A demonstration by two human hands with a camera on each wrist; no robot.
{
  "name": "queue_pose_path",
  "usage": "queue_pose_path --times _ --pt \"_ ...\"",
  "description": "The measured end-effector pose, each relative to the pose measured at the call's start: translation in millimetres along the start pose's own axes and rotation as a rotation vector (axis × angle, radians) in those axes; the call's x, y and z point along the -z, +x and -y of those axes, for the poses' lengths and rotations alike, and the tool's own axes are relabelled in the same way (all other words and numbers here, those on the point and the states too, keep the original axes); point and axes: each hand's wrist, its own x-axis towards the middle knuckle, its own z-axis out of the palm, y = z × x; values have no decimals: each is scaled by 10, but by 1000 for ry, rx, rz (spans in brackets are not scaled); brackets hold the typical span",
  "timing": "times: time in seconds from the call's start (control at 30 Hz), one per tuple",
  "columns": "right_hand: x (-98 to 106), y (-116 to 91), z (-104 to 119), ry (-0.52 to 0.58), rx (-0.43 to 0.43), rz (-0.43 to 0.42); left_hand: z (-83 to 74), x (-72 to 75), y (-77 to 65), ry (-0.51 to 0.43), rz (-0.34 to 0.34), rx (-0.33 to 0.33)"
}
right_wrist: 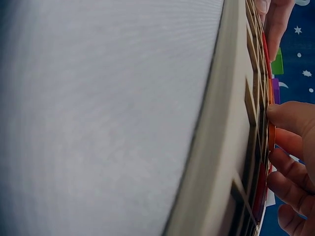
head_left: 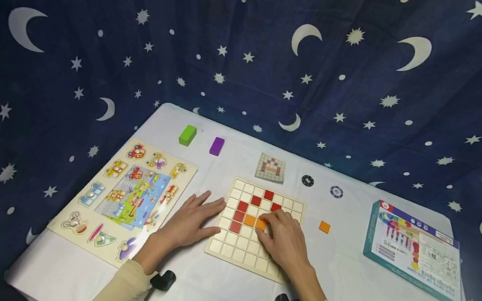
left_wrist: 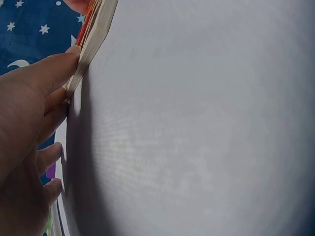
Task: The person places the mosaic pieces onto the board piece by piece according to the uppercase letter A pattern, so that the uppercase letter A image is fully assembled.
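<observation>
A wooden grid board [head_left: 239, 254] lies on the table, holding several red tiles [head_left: 242, 206] and an orange tile [head_left: 250, 220] in its squares. My right hand [head_left: 287, 240] is over the board's middle, thumb and forefinger pinching another orange tile [head_left: 261, 224] just right of the first. In the right wrist view, the right thumb [right_wrist: 290, 115] meets that tile low at the grid. My left hand [head_left: 191, 221] rests at the board's left edge with fingers spread, thumb tip touching the side. The palm partly covers the board's right squares.
Behind the board lies a pattern card [head_left: 270, 168], with black [head_left: 307, 181] and blue-white chips [head_left: 336, 191] to its right. A loose orange tile [head_left: 325, 227] and a game box [head_left: 413, 253] are at right. Left are a peg puzzle [head_left: 73, 196], a green block [head_left: 187, 135] and a purple block [head_left: 217, 146].
</observation>
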Motion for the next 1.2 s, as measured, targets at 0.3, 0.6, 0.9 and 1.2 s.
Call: queue_pose_path --times 0.3,0.6,0.9,1.2 --pt "-2 9 -11 -11 -5 14 -3 4 1 -4 -3 4" --pt "85 -11 -83 -5 -23 -13 -14 29 2 -3 3 8" --pt "209 -38 -275 -21 -61 -51 -9 14 6 -1 12 11" --pt "351 -109 -589 -38 -139 -30 -14 11 -2 2 9 8"
